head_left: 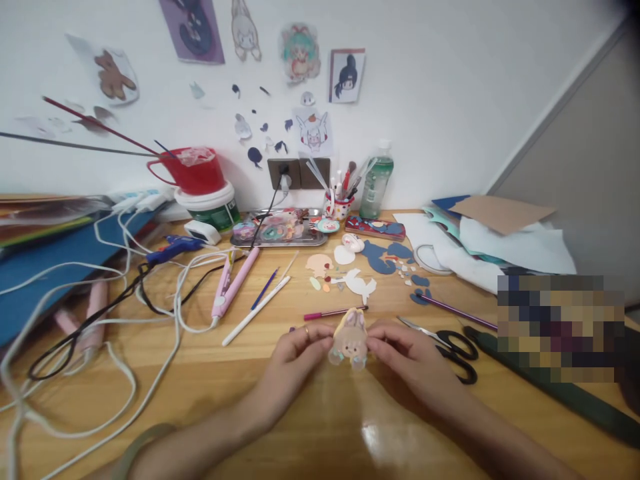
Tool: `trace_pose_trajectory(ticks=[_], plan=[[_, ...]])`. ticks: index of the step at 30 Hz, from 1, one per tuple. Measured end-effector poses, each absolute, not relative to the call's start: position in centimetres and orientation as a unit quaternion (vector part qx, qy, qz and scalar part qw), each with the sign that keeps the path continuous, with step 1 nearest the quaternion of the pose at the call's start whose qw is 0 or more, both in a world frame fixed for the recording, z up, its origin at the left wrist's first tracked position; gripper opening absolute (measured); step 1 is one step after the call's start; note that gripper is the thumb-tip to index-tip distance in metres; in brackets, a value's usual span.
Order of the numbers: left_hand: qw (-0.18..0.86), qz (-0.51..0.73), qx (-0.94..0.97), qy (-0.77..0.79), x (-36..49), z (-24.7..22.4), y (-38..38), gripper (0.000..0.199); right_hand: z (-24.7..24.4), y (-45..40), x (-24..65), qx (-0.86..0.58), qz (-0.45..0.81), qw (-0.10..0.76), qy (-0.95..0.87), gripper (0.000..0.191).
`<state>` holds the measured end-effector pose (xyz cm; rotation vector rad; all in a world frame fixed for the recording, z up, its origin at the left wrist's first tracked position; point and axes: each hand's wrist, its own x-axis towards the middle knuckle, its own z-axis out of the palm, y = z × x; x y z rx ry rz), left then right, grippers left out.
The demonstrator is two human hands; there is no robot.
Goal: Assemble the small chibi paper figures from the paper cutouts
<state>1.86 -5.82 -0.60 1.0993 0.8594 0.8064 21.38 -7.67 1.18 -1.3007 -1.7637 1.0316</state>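
Observation:
Between my hands, just above the wooden table, is a small bunny-eared doll-head cutout with a smiling face and light brown hair. My left hand pinches its left edge between thumb and fingers. On the opposite edge, my right hand pinches it the same way. Behind the cutout lies a magenta pen. Scissors with black handles rest beside my right hand, partly covered by it. Farther back are cut pieces, among them a white bird-like shape and dark blue shapes.
A pink hair straightener, a white stick and a blue glue gun lie to the left among tangled white cables. At the back stand a metal tray, a pen cup and a bottle. Sheets are piled right.

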Motion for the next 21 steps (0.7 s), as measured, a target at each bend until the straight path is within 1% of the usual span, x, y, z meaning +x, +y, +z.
trace_pose_trajectory(ticks=[7, 14, 21], plan=[[0.673, 0.37, 0.494, 0.408, 1.69, -0.98, -5.16, 0.028, 1.5, -7.99, 21.11, -0.501, 0.42, 0.346, -0.673, 0.021], [0.675, 0.324, 0.526, 0.403, 1.45, -0.51, -5.03, 0.027, 1.59, -7.93, 21.05, -0.511, 0.411, 0.346, -0.671, 0.022], [0.672, 0.328, 0.523, 0.409, 1.54, -0.58, -4.96, 0.027, 1.41, -7.95, 20.99, -0.512, 0.439, 0.34, -0.656, 0.023]])
